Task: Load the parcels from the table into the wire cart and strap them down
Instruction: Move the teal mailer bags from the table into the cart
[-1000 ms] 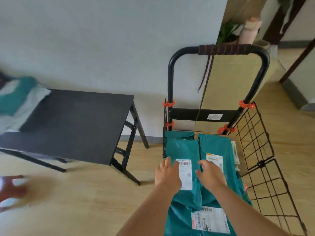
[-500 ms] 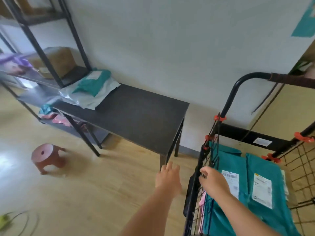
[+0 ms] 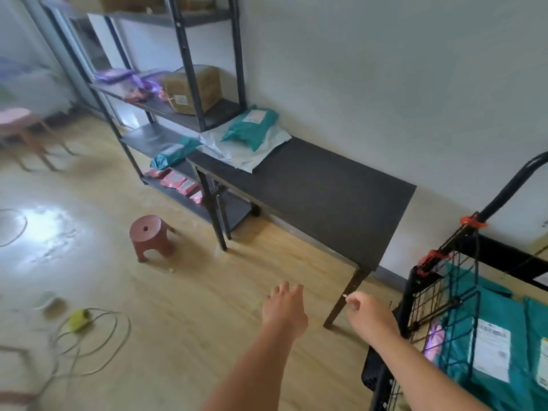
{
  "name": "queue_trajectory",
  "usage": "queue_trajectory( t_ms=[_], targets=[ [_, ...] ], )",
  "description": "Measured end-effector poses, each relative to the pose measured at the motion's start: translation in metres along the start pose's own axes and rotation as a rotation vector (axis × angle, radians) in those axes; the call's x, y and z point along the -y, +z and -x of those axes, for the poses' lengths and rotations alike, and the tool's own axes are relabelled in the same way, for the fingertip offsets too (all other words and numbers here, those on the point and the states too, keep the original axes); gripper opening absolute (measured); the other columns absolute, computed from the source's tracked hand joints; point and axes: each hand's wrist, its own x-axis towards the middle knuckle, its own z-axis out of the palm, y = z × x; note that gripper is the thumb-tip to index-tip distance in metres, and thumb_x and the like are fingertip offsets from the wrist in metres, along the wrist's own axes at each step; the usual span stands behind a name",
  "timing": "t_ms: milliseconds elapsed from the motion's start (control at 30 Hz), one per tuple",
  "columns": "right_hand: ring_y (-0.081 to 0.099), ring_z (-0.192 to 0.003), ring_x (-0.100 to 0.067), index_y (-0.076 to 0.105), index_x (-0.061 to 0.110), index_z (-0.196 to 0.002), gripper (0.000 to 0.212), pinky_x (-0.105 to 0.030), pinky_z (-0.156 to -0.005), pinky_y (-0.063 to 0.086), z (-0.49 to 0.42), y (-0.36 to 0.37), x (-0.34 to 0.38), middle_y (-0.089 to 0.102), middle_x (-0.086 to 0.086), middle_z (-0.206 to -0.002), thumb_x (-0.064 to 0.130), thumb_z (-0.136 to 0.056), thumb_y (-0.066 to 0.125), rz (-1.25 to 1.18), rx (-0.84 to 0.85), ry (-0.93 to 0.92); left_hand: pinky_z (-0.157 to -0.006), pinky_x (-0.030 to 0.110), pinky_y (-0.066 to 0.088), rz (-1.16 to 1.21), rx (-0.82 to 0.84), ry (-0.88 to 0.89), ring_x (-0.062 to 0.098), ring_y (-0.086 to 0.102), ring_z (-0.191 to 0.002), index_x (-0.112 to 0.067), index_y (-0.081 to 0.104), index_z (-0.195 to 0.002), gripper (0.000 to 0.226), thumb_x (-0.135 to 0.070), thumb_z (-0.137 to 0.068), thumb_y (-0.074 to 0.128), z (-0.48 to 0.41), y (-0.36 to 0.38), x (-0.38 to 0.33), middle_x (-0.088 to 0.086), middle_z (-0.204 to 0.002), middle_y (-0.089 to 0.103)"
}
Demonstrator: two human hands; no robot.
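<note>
The black table (image 3: 311, 197) is shown at centre, with the wire cart (image 3: 439, 292) at 4 o'clock, already loaded with teal parcels (image 3: 489, 336). At the table's far end, toward 11 o'clock, a teal parcel (image 3: 252, 126) is stacked on a white parcel (image 3: 252, 157). The left hand (image 3: 284, 310), at 6 o'clock, is held flat and empty. The right hand (image 3: 370, 315), at 5 o'clock, is loosely curled around nothing.

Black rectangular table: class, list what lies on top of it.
On the black rectangular table, at its far end, lies a flat white plastic mailer with a teal plastic parcel on top. Anything beneath the mailer is covered.
</note>
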Motion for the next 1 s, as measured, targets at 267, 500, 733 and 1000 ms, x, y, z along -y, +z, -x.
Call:
queue_trajectory(
  t_ms=[267, 500, 733, 1000],
  targets=[
    [0.061, -0.106, -0.014, 0.058, 0.028, -0.124, 0.027, -0.027, -0.082, 0.053, -0.005, 0.022, 0.063, 0.063, 0.006, -0.123, 0.028, -0.098, 0.056, 0.042, 0.103, -0.098, -0.11, 0.041, 0.032, 0.047, 0.002, -0.118, 0.028, 0.036, -0.135, -0.023, 0.033, -0.149, 0.061, -0.014, -0.092, 0.053, 0.013, -0.012, 0.063, 0.007, -0.148, 0.037],
    [0.06, -0.095, -0.01, 0.059, 0.027, -0.122, 0.025, -0.023, -0.074, 0.053, -0.031, 0.045, 0.12, 0.064, 0.007, -0.118, 0.025, -0.098, 0.055, 0.081, 0.158, -0.188, -0.107, 0.038, 0.036, 0.067, -0.009, -0.213, 0.026, 0.039, -0.131, -0.023, 0.034, -0.148, 0.059, -0.017, -0.092, 0.054, -0.001, -0.035, 0.114, 0.006, -0.145, 0.04],
    [0.062, -0.088, -0.008, 0.058, 0.027, -0.122, 0.024, -0.022, -0.072, 0.056, -0.088, 0.051, 0.177, 0.064, 0.007, -0.115, 0.025, -0.098, 0.056, 0.085, 0.19, -0.237, -0.106, 0.039, 0.038, 0.042, -0.022, -0.263, 0.026, 0.041, -0.13, -0.022, 0.037, -0.146, 0.056, -0.019, -0.093, 0.054, -0.049, -0.075, 0.151, 0.006, -0.145, 0.041],
    [0.061, -0.088, -0.012, 0.061, 0.031, -0.11, 0.016, -0.027, -0.071, 0.054, -0.163, 0.037, 0.22, 0.065, 0.009, -0.106, 0.027, -0.096, 0.055, 0.039, 0.178, -0.178, -0.104, 0.039, 0.04, 0.047, 0.007, -0.236, 0.027, 0.042, -0.127, -0.021, 0.041, -0.142, 0.053, -0.017, -0.091, 0.053, -0.129, -0.121, 0.155, 0.007, -0.14, 0.044]
  ],
)
